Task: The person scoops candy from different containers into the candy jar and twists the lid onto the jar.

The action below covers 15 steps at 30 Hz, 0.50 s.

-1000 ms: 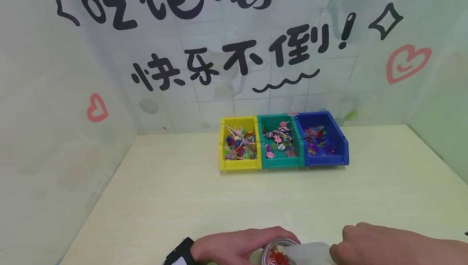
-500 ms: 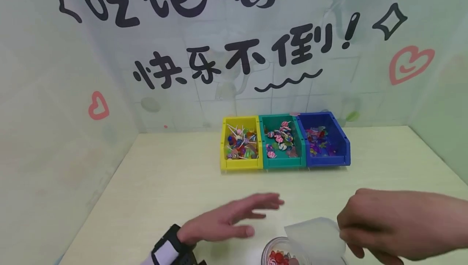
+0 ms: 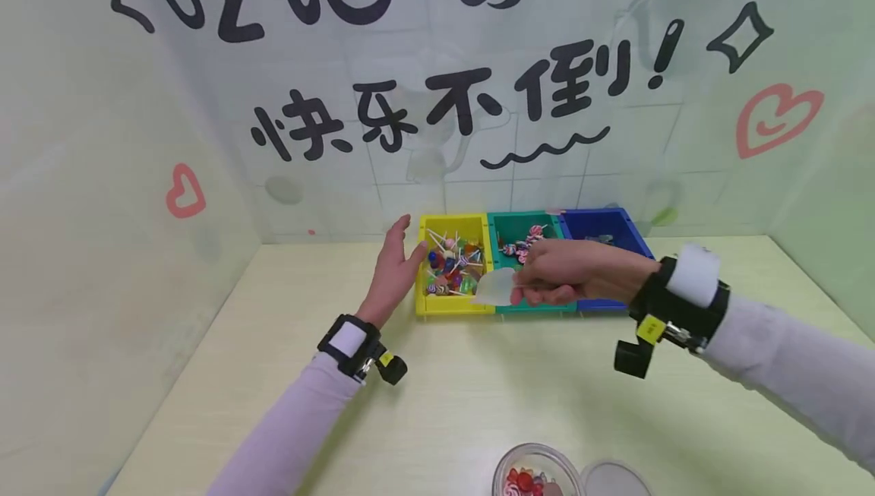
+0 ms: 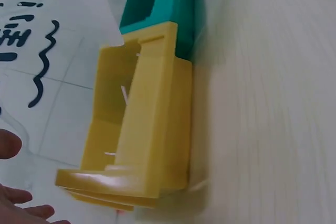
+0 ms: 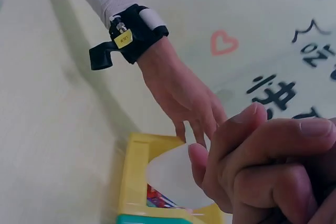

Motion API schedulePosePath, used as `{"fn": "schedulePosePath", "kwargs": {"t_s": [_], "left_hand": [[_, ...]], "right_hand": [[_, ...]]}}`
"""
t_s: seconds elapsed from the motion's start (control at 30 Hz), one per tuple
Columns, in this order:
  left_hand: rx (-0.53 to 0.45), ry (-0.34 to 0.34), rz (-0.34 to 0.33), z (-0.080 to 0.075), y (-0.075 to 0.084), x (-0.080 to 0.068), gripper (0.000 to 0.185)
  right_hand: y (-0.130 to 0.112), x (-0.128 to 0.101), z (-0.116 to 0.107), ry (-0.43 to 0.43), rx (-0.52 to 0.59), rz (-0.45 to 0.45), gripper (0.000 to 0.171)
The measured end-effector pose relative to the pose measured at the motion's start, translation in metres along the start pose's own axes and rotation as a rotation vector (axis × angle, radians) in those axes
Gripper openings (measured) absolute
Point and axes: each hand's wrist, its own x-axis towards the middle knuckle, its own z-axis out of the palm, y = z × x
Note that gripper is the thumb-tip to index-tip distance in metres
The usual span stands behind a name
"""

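Table [image 3: 478, 390]: pale wood top, walled on three sides by printed panels.
Bins: three in a row at 12 o'clock on the table, touching side by side. Yellow bin [image 3: 451, 306] at the 9 o'clock end, green bin [image 3: 507, 224] in the middle, blue bin [image 3: 618, 224] at the 3 o'clock end. Yellow and green hold lollipops and sweets (contents of blue mostly hidden by the right hand).
Left hand [image 3: 393, 272]: fingers straight and together, holding nothing; it lies against the outer wall of the yellow bin, at the bin's 9 o'clock. Right-wrist view shows the fingertips at the bin's rim.
Right hand [image 3: 574, 272]: fingers curled, pinching a translucent white sheet [image 3: 495, 285]; hand hovers over the green bin.
Sheet: held in the air at the hand's 9 o'clock, over the seam between yellow and green bins.
Jar [image 3: 533, 477]: clear, open, sweets inside, at 6 o'clock by the table's near edge.
Lid [image 3: 615, 479]: flat on the table just at the jar's 3 o'clock.
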Motion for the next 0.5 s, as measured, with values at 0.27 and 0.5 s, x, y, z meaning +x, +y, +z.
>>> {"fn": "schedulePosePath", "kwargs": {"t_s": [0.27,0.5], "left_hand": [[-0.069,-0.045,-0.184,0.024,-0.026,0.022,0.069],[-0.131,-0.057,-0.143,0.033,-0.027,0.028,0.053]], "right_hand": [[-0.016,0.055,-0.014,-0.042,0.182,0.159,0.033],[-0.024,0.084,-0.022,-0.189,0.293,0.272,0.034]]}}
